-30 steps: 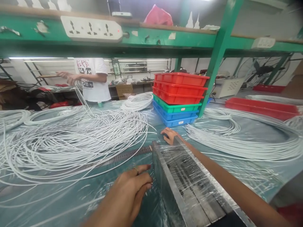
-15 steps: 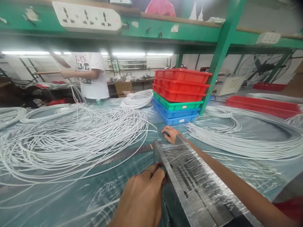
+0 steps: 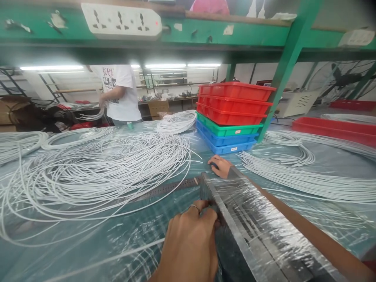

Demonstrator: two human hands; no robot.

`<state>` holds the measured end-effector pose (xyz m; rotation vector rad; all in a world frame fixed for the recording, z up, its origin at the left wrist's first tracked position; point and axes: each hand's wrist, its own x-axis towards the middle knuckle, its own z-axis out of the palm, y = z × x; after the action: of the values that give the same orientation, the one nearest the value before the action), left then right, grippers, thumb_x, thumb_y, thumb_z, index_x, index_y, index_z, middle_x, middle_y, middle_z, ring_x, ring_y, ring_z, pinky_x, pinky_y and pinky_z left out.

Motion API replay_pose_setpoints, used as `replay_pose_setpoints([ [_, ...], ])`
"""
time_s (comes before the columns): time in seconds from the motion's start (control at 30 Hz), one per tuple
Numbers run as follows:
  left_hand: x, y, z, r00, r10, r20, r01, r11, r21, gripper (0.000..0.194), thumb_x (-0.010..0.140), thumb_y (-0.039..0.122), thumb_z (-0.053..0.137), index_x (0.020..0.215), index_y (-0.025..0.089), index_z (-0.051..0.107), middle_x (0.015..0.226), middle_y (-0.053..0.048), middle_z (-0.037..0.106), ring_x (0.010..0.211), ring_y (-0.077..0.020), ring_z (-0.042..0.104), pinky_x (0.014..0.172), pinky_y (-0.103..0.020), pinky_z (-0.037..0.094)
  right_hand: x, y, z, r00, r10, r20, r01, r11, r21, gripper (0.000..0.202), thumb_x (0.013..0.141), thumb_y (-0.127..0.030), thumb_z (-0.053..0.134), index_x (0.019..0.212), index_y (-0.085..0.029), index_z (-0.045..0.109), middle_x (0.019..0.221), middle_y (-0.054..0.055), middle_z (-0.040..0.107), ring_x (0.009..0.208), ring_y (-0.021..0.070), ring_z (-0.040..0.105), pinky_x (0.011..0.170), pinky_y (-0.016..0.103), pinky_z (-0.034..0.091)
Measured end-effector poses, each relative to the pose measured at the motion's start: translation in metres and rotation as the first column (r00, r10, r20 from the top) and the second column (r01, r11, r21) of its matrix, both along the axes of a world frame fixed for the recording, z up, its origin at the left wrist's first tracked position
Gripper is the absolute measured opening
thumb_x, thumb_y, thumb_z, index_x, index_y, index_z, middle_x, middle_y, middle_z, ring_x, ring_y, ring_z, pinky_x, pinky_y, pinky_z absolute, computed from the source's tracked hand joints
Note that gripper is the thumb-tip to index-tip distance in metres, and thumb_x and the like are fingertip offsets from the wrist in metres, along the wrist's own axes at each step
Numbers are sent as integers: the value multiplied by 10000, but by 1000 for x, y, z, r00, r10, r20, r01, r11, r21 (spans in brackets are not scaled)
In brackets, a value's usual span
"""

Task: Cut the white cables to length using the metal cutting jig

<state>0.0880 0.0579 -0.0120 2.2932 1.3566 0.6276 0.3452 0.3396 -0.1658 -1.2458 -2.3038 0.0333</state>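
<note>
My left hand (image 3: 190, 235) is closed at the left side of a metal machine (image 3: 249, 219) with a film-covered top. Its fingertips are hidden against the machine, and a white cable (image 3: 117, 256) runs toward this hand from the lower left. Beyond the machine's far end, my right hand (image 3: 221, 166) rests low over the table with its fingers curled round a small dark object (image 3: 215, 165). The right forearm lies along the machine's right side.
Loose white cables (image 3: 96, 176) spread over the left, with more bundles (image 3: 299, 180) at right. Stacked red, green and blue trays (image 3: 232, 113) stand ahead by a green post (image 3: 282, 74). A metal ruler (image 3: 167, 190) lies left of the machine. Behind, a person (image 3: 122, 94) stands.
The view has swung slightly left, so most things sit further right. The person behind has lowered an arm with the white cables. Both my hands keep their places at the machine.
</note>
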Motion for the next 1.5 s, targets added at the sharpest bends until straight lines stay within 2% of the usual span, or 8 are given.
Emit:
replay_pose_setpoints([
  [0.1,-1,0,-4,999,47,0,-47,997,53,226,918,125,410,864,201,617,1167,-63,571,626,-142,504,580,-299,264,2,1,0,1000,7,4,-7,1000,1,304,952,-310,476,1180,-238,664,1242,60,635,879,180,622,733,293,477],
  [0.2,-2,1,-5,998,37,46,-39,998,42,225,945,124,408,804,181,574,1037,-51,526,577,-114,393,565,-302,208,2,2,-1,1000,9,10,-9,1000,-1,307,966,-335,463,1178,-234,662,1242,69,633,836,174,613,709,294,472],
  [0.47,-2,2,2,980,8,198,4,998,-62,291,1008,147,391,784,161,575,1009,-33,503,629,-100,411,595,-289,266,2,4,-3,1000,-2,12,2,1000,6,299,953,-308,480,1176,-234,666,1234,68,637,838,168,612,724,291,472],
  [0.6,-3,3,5,975,6,220,9,998,-68,291,1008,142,414,769,152,581,994,-40,505,674,-111,446,602,-281,287,2,3,-2,1000,-2,13,2,1000,1,297,941,-306,491,1172,-238,665,1225,59,641,785,154,597,710,289,466],
  [0.73,-3,4,7,973,2,230,18,996,-84,264,978,110,439,761,142,586,970,-48,507,687,-120,464,613,-274,293,2,1,0,1000,3,11,-3,1000,8,303,959,-313,464,1172,-236,666,1230,68,638,849,174,621,720,295,471],
  [1.0,-1,2,4,980,22,199,-12,999,-52,248,956,100,466,746,145,589,943,-42,502,677,-123,480,621,-285,292,0,-2,1,1000,-1,5,1,1000,5,307,962,-312,469,1179,-232,672,1237,76,641,905,192,638,730,303,482],
  [1.23,-2,3,1,983,11,185,-2,999,-47,245,981,145,451,803,157,619,987,-47,503,686,-130,513,620,-284,310,-1,-1,-1,1000,-14,-1,14,1000,25,311,962,-314,443,1159,-229,668,1223,83,642,851,190,626,774,333,493],
  [1.5,-2,4,0,991,-3,136,10,999,-52,181,953,130,474,811,150,584,1023,-59,506,704,-137,520,633,-290,326,-2,0,-2,999,-32,-1,32,999,27,303,934,-291,458,1137,-236,676,1210,76,655,781,172,611,705,312,483],
])
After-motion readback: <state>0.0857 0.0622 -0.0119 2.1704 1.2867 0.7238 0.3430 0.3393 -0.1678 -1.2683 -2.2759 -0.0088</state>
